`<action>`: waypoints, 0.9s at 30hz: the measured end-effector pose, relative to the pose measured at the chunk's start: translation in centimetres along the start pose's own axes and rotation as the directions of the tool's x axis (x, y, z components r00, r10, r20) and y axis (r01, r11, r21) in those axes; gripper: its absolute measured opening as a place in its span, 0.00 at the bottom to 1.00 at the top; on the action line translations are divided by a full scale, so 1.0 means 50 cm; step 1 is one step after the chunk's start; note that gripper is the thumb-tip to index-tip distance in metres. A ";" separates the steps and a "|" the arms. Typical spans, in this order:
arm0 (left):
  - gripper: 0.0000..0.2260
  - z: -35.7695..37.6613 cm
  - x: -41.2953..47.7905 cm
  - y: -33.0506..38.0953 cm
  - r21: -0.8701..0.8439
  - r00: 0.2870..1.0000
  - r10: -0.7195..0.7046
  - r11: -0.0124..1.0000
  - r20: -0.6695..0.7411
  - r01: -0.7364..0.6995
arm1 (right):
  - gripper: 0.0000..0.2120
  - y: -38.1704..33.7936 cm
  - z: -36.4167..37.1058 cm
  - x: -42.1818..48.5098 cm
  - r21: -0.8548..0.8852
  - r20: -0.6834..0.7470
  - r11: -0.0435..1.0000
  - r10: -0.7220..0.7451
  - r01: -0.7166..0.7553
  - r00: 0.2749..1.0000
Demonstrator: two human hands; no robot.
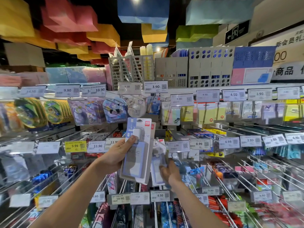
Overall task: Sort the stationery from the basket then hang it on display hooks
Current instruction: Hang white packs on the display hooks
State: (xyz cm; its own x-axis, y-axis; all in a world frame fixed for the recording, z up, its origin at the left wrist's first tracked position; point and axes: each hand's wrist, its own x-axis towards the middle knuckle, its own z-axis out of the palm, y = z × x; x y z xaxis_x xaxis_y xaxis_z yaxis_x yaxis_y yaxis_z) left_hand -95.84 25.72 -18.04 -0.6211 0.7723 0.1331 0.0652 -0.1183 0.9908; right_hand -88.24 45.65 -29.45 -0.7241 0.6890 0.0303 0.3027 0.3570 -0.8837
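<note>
Head view: left hand (pixel 115 155) is gripping flat lavender plastic card-holder packs (pixel 138 145); blurred right hand (pixel 169 171), hold unclear. I am thinking their hang-hole (pixel 139 120) needs level threading onto a silver wire hook (pixel 168 213).

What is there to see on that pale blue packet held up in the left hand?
The packet looks like a tall card-backed blister pack, printed ID/IC, with a pale blue badge holder under clear plastic, a white reel near the top and a red logo in the upper corner. It stands nearly upright before a row of price tags. The left hand grips its left edge, thumb on the front. A second, beige pack lies behind it.
</note>
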 end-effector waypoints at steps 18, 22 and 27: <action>0.20 0.019 -0.006 -0.001 -0.035 0.997 0.076 0.997 0.022 -0.075 | 0.23 -0.149 -0.032 -0.170 0.201 -0.187 0.806 -0.526 0.556 0.830; 0.21 0.034 -0.009 0.001 -0.008 0.996 0.083 0.997 -0.030 -0.083 | 0.17 -0.145 -0.034 -0.167 0.225 -0.192 0.816 -0.499 0.533 0.845; 0.19 0.035 -0.016 0.008 0.023 0.996 0.061 0.998 -0.072 -0.059 | 0.12 -0.122 -0.060 -0.178 0.451 -0.085 0.783 -0.440 0.428 0.894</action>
State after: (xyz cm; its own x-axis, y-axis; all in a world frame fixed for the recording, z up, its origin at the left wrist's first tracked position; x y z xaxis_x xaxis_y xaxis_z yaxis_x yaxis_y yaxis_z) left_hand -93.95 26.14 -17.73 -0.6705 0.7168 0.1911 0.1200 -0.1494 0.9815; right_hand -81.80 39.23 -22.95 -0.7276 0.5130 0.4555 -0.3522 0.2904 -0.8897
